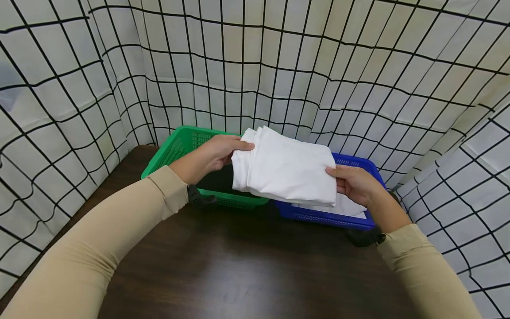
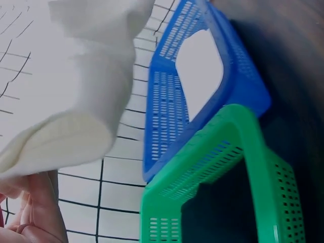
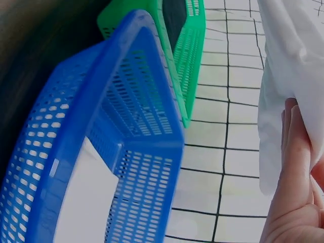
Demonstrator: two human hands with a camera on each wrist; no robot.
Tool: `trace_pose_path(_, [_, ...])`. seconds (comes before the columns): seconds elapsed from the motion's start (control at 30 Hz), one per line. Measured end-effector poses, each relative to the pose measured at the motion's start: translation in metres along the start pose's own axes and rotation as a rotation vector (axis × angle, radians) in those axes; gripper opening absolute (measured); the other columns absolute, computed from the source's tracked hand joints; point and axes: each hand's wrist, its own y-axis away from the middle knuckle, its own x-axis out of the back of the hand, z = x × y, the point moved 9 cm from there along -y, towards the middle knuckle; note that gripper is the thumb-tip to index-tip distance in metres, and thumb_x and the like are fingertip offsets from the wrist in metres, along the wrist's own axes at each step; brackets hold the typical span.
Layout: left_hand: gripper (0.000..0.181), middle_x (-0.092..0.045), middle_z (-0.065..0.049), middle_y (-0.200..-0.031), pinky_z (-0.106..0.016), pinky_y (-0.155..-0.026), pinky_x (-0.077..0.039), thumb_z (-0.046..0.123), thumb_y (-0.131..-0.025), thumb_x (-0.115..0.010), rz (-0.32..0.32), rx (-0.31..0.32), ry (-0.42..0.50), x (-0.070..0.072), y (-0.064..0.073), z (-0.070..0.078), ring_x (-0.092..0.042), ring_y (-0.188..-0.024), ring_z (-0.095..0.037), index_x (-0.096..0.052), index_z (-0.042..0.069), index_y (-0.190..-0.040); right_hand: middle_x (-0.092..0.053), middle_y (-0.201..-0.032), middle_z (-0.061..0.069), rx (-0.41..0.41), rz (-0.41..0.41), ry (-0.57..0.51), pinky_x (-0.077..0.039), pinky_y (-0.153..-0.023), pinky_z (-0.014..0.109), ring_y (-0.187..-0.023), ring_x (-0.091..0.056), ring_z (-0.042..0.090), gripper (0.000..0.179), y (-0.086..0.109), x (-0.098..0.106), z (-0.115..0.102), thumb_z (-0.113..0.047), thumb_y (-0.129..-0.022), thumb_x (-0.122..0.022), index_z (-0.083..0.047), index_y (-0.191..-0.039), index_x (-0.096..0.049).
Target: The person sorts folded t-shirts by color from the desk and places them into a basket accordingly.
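Observation:
A folded white cloth [image 1: 292, 166], several layers thick, hangs in the air over the neighbouring ends of two baskets. My left hand [image 1: 220, 149] pinches its left edge, thumb on top and fingers underneath. At the opposite edge my right hand [image 1: 355, 182] grips it the same way. The blue basket [image 1: 318, 217] sits below on the right, with white cloth [image 3: 83, 197] lying inside. To the left stands the green basket [image 1: 239, 203], which has a dark, black-looking piece [image 2: 217, 212] in it. The held cloth hides part of both baskets in the head view.
Both baskets stand on a dark brown table [image 1: 239, 266], at its far side. Behind them and along the sides rises a black wire grid [image 1: 223, 62] backed with white sheeting. Black straps [image 1: 201, 197] go round the wrists.

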Motion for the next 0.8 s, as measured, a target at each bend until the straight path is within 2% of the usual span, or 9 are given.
trace_pose_path(0.23, [0.044,-0.067,0.006,-0.085,-0.019,-0.063,-0.057,0.019,-0.095,-0.067,-0.011,-0.019,-0.006,-0.004,-0.012,0.014,-0.067,-0.068,-0.004,-0.057,0.004,-0.135,-0.076,-0.089,-0.007,0.010,0.019,0.023,-0.061,-0.076,0.022,-0.081,-0.075,0.007,0.019,-0.007,0.007,-0.013,-0.020,-0.100,-0.059,-0.012,-0.117,-0.056])
trace_pose_path(0.4, [0.042,-0.067,0.006,-0.080,-0.019,-0.061,-0.056,0.017,-0.095,-0.068,-0.008,-0.028,-0.005,-0.005,-0.017,0.022,-0.066,-0.066,-0.004,-0.058,0.004,-0.134,-0.076,-0.086,-0.007,0.004,0.030,0.005,-0.060,-0.074,0.021,-0.078,-0.074,0.006,0.007,-0.012,0.011,-0.019,-0.018,-0.100,-0.059,-0.015,-0.104,-0.065])
trace_pose_path(0.53, [0.042,-0.067,0.005,-0.081,-0.020,-0.060,-0.056,0.016,-0.094,-0.069,0.006,-0.028,-0.004,-0.005,-0.021,0.028,-0.066,-0.066,-0.005,-0.059,0.004,-0.133,-0.076,-0.084,-0.006,0.002,0.032,-0.007,-0.060,-0.073,0.021,-0.076,-0.074,0.007,0.012,-0.015,0.013,-0.023,-0.016,-0.100,-0.060,-0.019,-0.093,-0.070])
trace_pose_path(0.8, [0.039,-0.068,0.002,-0.081,-0.021,-0.058,-0.058,0.013,-0.093,-0.070,-0.012,-0.054,0.017,-0.012,-0.033,0.041,-0.068,-0.063,-0.007,-0.060,0.001,-0.129,-0.076,-0.083,-0.005,0.022,0.046,-0.001,-0.060,-0.070,0.021,-0.074,-0.074,0.007,0.015,-0.017,0.025,-0.035,-0.015,-0.100,-0.060,-0.020,-0.091,-0.072])
